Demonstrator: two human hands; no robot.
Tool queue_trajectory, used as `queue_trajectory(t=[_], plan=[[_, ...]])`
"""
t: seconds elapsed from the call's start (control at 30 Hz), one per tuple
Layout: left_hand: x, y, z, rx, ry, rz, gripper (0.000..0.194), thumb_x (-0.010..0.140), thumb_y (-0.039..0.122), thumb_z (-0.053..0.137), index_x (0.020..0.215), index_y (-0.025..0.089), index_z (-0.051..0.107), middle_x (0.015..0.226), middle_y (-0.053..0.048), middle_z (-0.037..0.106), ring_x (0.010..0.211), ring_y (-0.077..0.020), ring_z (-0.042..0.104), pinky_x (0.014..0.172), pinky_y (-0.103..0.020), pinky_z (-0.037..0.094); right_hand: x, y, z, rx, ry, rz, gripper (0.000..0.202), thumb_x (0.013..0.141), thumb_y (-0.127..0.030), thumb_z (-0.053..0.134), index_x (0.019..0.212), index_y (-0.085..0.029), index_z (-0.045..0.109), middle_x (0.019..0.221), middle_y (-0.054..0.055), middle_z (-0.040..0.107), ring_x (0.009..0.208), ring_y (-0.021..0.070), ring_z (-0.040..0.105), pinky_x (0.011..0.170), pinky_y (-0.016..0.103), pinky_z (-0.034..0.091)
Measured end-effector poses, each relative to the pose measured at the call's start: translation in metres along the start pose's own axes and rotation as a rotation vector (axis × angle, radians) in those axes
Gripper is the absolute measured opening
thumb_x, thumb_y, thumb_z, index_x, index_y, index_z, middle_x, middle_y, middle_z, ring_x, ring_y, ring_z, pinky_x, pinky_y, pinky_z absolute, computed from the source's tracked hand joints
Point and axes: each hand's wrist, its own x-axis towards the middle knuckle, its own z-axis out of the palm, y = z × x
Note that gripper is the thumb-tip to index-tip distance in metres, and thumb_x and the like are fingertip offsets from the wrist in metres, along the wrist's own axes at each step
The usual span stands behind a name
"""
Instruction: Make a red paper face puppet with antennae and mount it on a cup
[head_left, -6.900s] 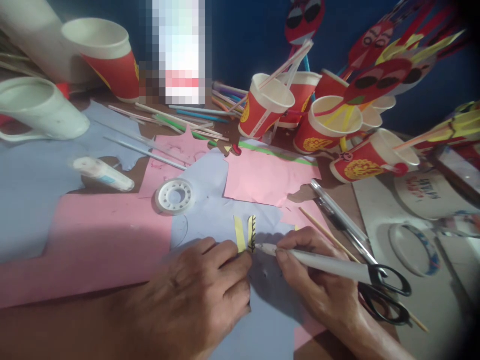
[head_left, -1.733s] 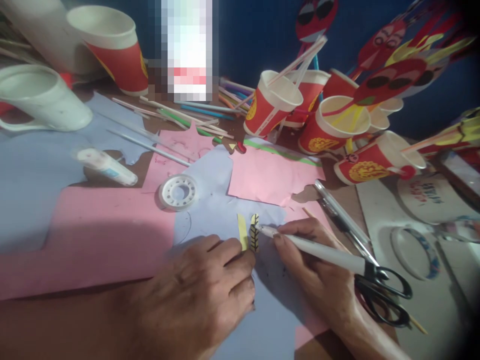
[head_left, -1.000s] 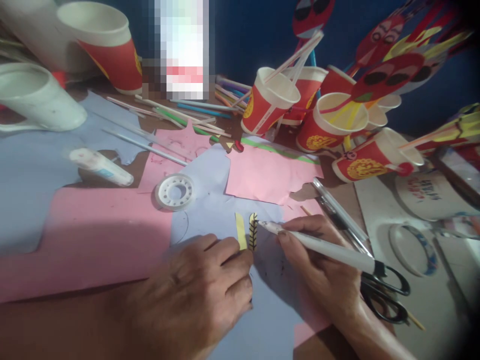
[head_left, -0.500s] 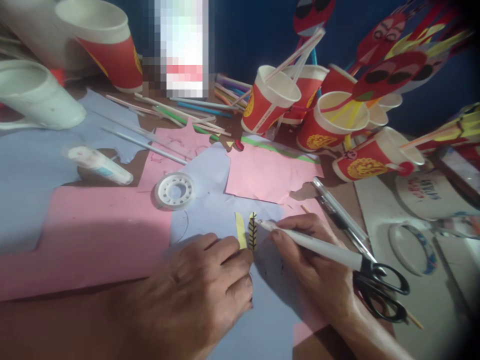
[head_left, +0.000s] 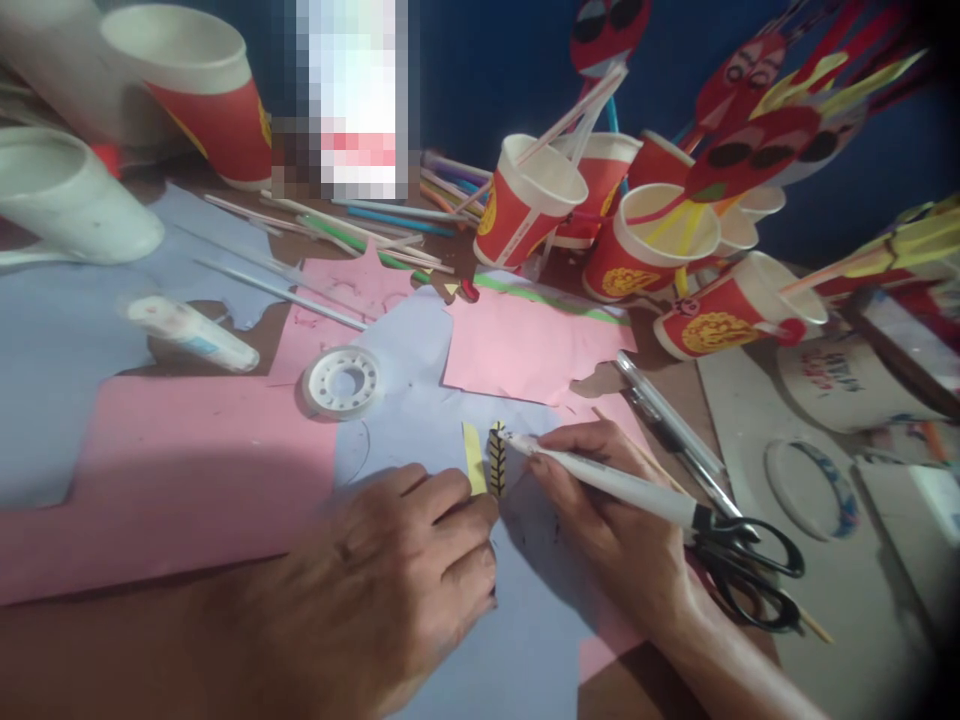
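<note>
My right hand [head_left: 611, 500] is closed round a white marker [head_left: 622, 487], its tip at the upper end of a narrow yellow paper strip [head_left: 497, 462] patterned with dark slanting lines along a centre line. My left hand [head_left: 405, 580] lies palm down with bent fingers, the fingertips at the lower end of this strip and holding it against the blue paper [head_left: 517, 640]. Just left of it is a plain yellow strip [head_left: 473, 458], whose lower end is hidden by my left fingers. Black-handled scissors [head_left: 750, 565] lie beyond my right wrist.
A white tape roll [head_left: 341, 382] and a glue bottle [head_left: 191, 332] lie left of centre. Pink paper [head_left: 217, 440] spreads at the left. Several red paper cups [head_left: 529, 200] and loose straws [head_left: 405, 212] stand or lie at the back. A mug [head_left: 67, 195] lies far left.
The whole view has shifted slightly to the left. The marker tip has moved a little closer to the top of the patterned strip. My left hand keeps its place on it.
</note>
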Motion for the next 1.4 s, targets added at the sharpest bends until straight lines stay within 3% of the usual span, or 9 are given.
queue_trajectory(t=[0.2,0.33,0.47,0.6,1.03,1.17,1.4], plan=[[-0.002,0.0,0.007,-0.042,0.036,-0.028,0.02,0.093,0.015,0.045,0.078,0.017,0.059,0.085,-0.004,0.064,0.077,-0.0219,0.052,0.062,-0.038,0.042,-0.006,0.006,-0.003,0.073,0.061,-0.01,0.01,0.086,-0.017,0.061,0.094,-0.023,0.058,0.074,-0.003,0.063,0.061,0.0101,0.062,0.053,0.02,0.048],[-0.004,0.0,0.009,-0.036,0.06,-0.029,0.022,0.095,0.018,0.043,0.081,0.017,0.06,0.09,-0.005,0.066,0.082,-0.0234,0.051,0.067,-0.04,0.044,-0.011,0.013,-0.007,0.136,0.127,0.051,0.013,0.087,-0.019,0.061,0.099,-0.024,0.057,0.08,0.0,0.064,0.067,0.0139,0.066,0.058,0.025,0.052],[-0.005,-0.001,0.01,0.003,0.059,-0.012,0.02,0.095,0.019,0.044,0.085,0.016,0.061,0.093,-0.006,0.067,0.085,-0.0249,0.052,0.069,-0.041,0.045,-0.011,0.016,-0.01,0.131,0.11,0.071,0.016,0.089,-0.021,0.059,0.104,-0.025,0.055,0.085,0.002,0.067,0.071,0.016,0.068,0.064,0.029,0.054],[-0.006,-0.002,0.013,0.02,0.07,-0.008,0.017,0.093,0.019,0.046,0.087,0.017,0.062,0.1,-0.006,0.067,0.088,-0.0257,0.053,0.07,-0.042,0.046,-0.008,0.018,-0.011,0.13,0.132,0.076,0.014,0.09,-0.023,0.057,0.103,-0.025,0.055,0.085,0.002,0.067,0.069,0.0154,0.067,0.06,0.028,0.053],[-0.006,-0.001,0.009,0.064,0.088,0.039,0.017,0.092,0.016,0.046,0.09,0.015,0.063,0.106,-0.008,0.067,0.085,-0.0248,0.052,0.068,-0.04,0.048,0.004,0.014,-0.009,0.06,0.162,-0.082,0.008,0.087,-0.019,0.055,0.095,-0.023,0.056,0.078,-0.001,0.062,0.068,0.0129,0.061,0.065,0.026,0.049],[-0.003,-0.004,0.005,-0.03,0.13,0.028,0.017,0.092,0.015,0.044,0.086,0.015,0.06,0.104,-0.007,0.067,0.084,-0.0221,0.053,0.072,-0.037,0.049,0.003,0.014,-0.008,0.067,0.136,-0.062,0.005,0.088,-0.021,0.055,0.092,-0.022,0.056,0.077,0.0,0.062,0.066,0.0134,0.059,0.063,0.027,0.048],[-0.002,-0.009,0.001,-0.157,0.103,-0.077,0.015,0.092,0.02,0.043,0.086,0.018,0.057,0.096,-0.006,0.064,0.085,-0.0202,0.055,0.073,-0.033,0.046,0.004,0.013,-0.005,0.071,0.142,-0.071,0.004,0.087,-0.021,0.054,0.09,-0.022,0.057,0.078,0.001,0.065,0.071,0.0163,0.062,0.067,0.03,0.049]])
